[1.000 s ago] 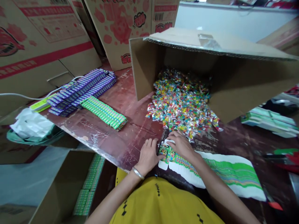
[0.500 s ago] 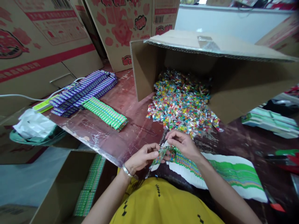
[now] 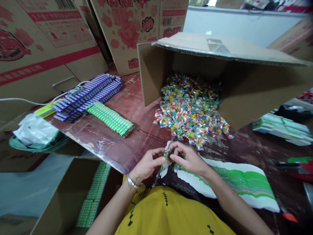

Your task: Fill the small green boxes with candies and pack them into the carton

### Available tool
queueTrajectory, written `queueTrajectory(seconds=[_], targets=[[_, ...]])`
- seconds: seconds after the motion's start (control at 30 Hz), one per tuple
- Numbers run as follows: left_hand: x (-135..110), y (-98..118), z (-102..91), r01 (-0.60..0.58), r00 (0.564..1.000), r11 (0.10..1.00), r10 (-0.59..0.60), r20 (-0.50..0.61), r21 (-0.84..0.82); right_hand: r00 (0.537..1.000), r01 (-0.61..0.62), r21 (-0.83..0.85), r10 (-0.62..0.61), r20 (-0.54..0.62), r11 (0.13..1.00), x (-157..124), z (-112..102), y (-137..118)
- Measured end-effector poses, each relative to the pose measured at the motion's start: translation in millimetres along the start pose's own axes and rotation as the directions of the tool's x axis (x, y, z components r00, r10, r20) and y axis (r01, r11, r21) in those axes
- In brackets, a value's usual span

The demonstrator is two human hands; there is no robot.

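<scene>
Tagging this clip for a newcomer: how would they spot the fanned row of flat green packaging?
Start at the big open carton spilling clear packets onto the reddish table. Between that spill and the yellow garment, find the right hand; the fanned row runs beneath its forearm. Its layers overlap in one long spread, unlike the compact green stacks farther right.

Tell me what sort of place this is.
Likely a packing workshop: a big open carton spills small colourful packets onto the table, near a fanned stack of flat printed cardboard and rows of small purple boxes.
</scene>
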State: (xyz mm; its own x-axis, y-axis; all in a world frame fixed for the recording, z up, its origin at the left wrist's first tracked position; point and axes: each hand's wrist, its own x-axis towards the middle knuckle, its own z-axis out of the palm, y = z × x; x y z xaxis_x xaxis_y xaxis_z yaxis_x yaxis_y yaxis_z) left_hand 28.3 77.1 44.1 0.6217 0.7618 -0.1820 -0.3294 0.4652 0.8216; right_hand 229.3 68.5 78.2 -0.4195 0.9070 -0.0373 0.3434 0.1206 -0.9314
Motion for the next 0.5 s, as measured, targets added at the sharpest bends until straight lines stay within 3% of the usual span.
queueTrajectory(seconds=[0.1, 0.17, 0.2, 0.27, 0.33, 0.5], targets=[[-2.3, 0.8, 0.0, 0.011, 0.999, 0.985, -0.019, 0.048, 0.172, 0.960, -0.128, 0.052, 0.110, 0.258, 0.990, 4.2, -12.0, 0.9], [-2.5, 2.3, -1.4, 0.020, 1.000, 0.970, -0.017, -0.014, 0.241, 0.940, -0.168, 0.048, 0.146, 0.309, 0.985, 7.3, -15.8, 1.0], [-2.2, 3.1, -2.3, 0.013, 0.998, 0.968, 0.005, -0.068, 0.251, 0.961, -0.163, 0.068, 0.143, 0.237, 0.984, 8.8, -15.1, 1.0], [-1.3, 3.8, -3.7, -0.031, 0.979, 0.967, 0.080, -0.188, 0.253, 0.992, -0.111, 0.133, 0.117, -0.039, 0.985, 11.3, -8.5, 1.8], [0.1, 2.2, -3.0, -0.091, 0.941, 0.962, 0.168, -0.294, 0.259, 0.970, -0.058, 0.168, 0.096, -0.225, 0.984, 12.8, 3.7, 4.9], [2.7, -9.3, 9.3, -0.205, 0.801, 0.942, 0.318, -0.507, 0.267, 0.935, -0.045, 0.152, 0.096, -0.342, 0.987, 13.4, 35.8, 16.8]])
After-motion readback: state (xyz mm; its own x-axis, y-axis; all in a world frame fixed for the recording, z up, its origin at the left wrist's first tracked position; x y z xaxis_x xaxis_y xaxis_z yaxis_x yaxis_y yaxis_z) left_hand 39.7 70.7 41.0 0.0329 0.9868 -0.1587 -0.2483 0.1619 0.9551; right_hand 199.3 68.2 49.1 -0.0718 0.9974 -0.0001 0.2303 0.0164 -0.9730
